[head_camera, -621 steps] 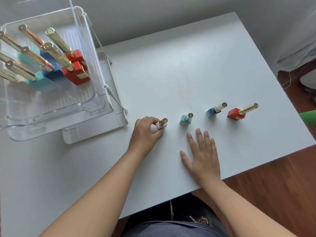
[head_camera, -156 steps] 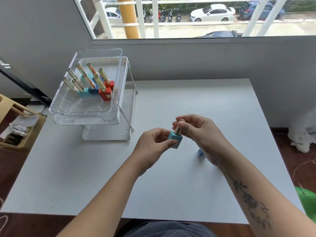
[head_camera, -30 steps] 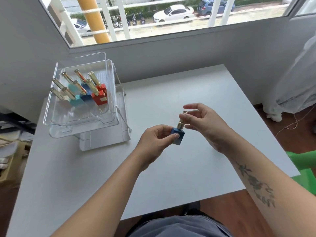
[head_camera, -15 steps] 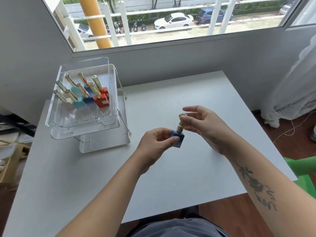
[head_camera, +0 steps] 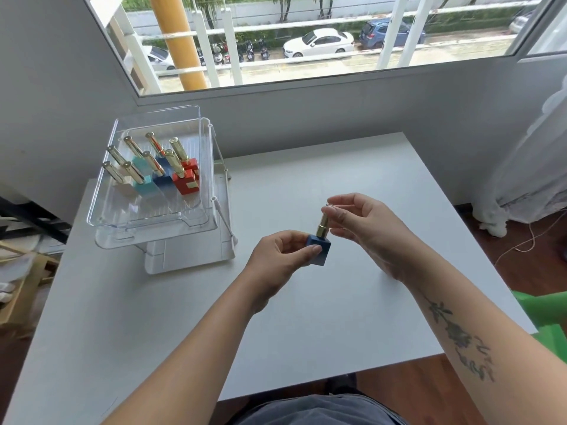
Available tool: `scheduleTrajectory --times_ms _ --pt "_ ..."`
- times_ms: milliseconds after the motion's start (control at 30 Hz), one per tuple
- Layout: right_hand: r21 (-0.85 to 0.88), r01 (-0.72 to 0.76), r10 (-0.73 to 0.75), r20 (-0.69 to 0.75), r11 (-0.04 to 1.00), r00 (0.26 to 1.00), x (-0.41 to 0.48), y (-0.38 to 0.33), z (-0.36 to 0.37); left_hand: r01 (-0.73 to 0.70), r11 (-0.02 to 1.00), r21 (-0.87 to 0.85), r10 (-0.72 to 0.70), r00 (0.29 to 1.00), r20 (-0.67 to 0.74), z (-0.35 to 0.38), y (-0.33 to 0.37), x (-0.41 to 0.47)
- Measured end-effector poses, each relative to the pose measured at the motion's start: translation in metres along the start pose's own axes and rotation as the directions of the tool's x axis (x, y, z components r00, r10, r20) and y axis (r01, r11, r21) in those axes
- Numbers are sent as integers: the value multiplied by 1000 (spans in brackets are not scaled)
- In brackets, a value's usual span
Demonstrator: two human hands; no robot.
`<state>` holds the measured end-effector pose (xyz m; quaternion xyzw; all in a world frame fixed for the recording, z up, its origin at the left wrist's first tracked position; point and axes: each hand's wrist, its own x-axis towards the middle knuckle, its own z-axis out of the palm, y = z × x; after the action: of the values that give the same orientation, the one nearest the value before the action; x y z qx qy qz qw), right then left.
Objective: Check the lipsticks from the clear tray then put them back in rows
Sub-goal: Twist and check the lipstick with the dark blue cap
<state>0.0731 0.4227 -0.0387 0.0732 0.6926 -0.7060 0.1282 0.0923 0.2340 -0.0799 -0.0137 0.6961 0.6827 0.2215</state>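
Note:
I hold a lipstick with a dark blue square base (head_camera: 319, 253) and a gold tube upright above the middle of the white table (head_camera: 337, 317). My left hand (head_camera: 277, 259) grips the blue base. My right hand (head_camera: 365, 228) pinches the top of the gold tube with thumb and forefinger. The clear tray (head_camera: 153, 228) stands raised at the back left. Inside it several lipsticks stand in two rows, with cream, teal, blue and red bases (head_camera: 185, 182).
The tray rests on a clear stand with thin white legs (head_camera: 225, 222). A grey wall and a window lie beyond the table's far edge. A white curtain (head_camera: 534, 167) hangs at the right, something green (head_camera: 549, 320) sits low right, a wooden rack (head_camera: 18, 289) at left.
The lipstick in my hands was teal five seconds ago and is dark blue now. Over the last second my hands stay on it, the right fingers shifting slightly at the tube's top.

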Motion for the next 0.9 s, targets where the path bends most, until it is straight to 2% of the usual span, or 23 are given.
scheduleTrajectory --times_ms 133,367,533,733,900 --pt "35 17 -19 54 999 998 -2 0 -2 16 1000 -13 -16 1000 5 2 -2 0" --pt "3 19 -19 -20 1000 1000 -1 0 -2 18 999 -31 -18 1000 8 6 -5 1" --pt "55 11 -13 48 998 999 -4 4 -5 16 999 -41 -16 1000 2 6 -5 3" --pt "20 14 -13 -29 1000 999 -2 4 -2 33 999 -27 -32 999 15 6 -5 3" --pt "30 18 -20 62 999 998 -1 3 -3 36 999 -13 -36 999 -6 2 -4 6"
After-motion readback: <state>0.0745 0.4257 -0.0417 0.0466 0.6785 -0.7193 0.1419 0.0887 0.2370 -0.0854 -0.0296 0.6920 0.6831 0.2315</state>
